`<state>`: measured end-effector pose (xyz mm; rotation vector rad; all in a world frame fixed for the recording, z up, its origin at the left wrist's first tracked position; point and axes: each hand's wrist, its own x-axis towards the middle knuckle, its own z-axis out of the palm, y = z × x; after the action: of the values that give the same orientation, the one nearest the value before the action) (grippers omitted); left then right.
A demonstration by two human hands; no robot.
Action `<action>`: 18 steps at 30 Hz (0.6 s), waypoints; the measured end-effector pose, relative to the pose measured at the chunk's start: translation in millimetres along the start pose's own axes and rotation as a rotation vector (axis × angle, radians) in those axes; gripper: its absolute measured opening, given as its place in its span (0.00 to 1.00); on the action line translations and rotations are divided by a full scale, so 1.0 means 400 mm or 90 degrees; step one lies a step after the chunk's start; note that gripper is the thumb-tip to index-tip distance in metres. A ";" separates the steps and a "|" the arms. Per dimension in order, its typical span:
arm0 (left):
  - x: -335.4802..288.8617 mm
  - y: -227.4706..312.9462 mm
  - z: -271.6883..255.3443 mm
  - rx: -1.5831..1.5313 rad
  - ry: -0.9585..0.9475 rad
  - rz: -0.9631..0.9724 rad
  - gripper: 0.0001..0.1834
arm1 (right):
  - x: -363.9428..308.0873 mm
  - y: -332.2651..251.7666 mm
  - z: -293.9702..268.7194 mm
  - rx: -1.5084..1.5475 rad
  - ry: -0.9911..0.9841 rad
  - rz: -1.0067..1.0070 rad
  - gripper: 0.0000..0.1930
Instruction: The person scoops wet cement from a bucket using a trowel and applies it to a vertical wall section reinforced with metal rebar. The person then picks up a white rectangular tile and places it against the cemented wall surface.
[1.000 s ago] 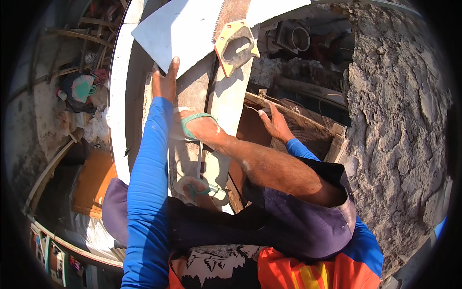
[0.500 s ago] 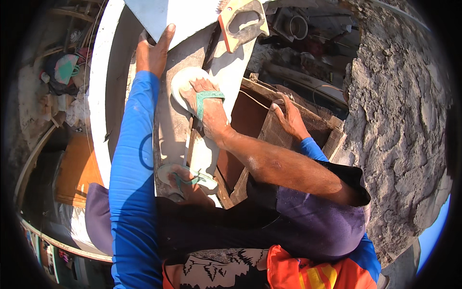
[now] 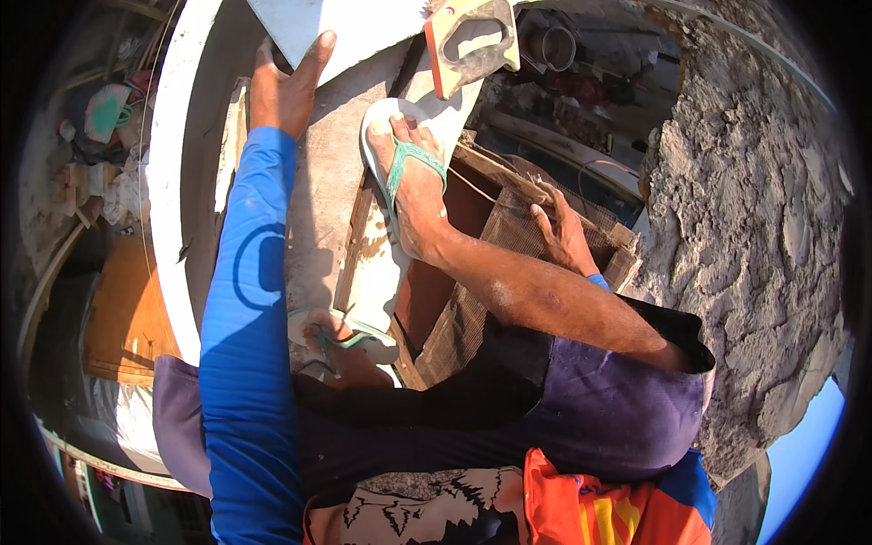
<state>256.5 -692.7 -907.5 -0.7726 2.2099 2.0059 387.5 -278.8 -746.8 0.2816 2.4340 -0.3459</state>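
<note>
My left hand (image 3: pixel 286 91) grips the near corner of a pale flat panel (image 3: pixel 354 25), thumb on one side and fingers partly hidden at the other. A handsaw (image 3: pixel 474 62) with a yellow, black and red handle lies at the panel's right edge; most of its blade is out of view. My right hand (image 3: pixel 565 238) holds the top rail of a wooden-framed mesh screen (image 3: pixel 498 263), its fingers curled over the wood. One foot in a green-strapped flip-flop (image 3: pixel 413 173) stands on a concrete ledge between my hands; the other flip-flop (image 3: pixel 368 341) is nearer.
A rough plastered wall (image 3: pixel 745 227) rises at the right. A curved white edge (image 3: pixel 173 182) runs along the left, with an orange-brown board (image 3: pixel 127 313) and clutter lower beyond it. A metal pot (image 3: pixel 554 47) sits among dark clutter at the far right, below the ledge.
My raised foot has shifted to the right and turned on the ledge. Both hands keep their holds; the view has shifted slightly.
</note>
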 end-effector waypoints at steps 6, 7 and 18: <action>0.002 0.002 -0.001 -0.012 -0.021 -0.005 0.44 | 0.013 0.005 0.012 -0.009 0.031 -0.062 0.26; 0.002 0.002 -0.001 -0.013 -0.031 -0.008 0.44 | 0.012 0.010 0.016 -0.009 0.018 -0.035 0.27; -0.004 0.023 0.003 0.030 -0.012 0.009 0.50 | 0.015 0.059 0.043 0.006 0.017 -0.032 0.27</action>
<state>254.1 -690.9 -898.7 -0.7318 2.2496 1.9523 399.7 -261.2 -767.5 0.2305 2.4703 -0.3773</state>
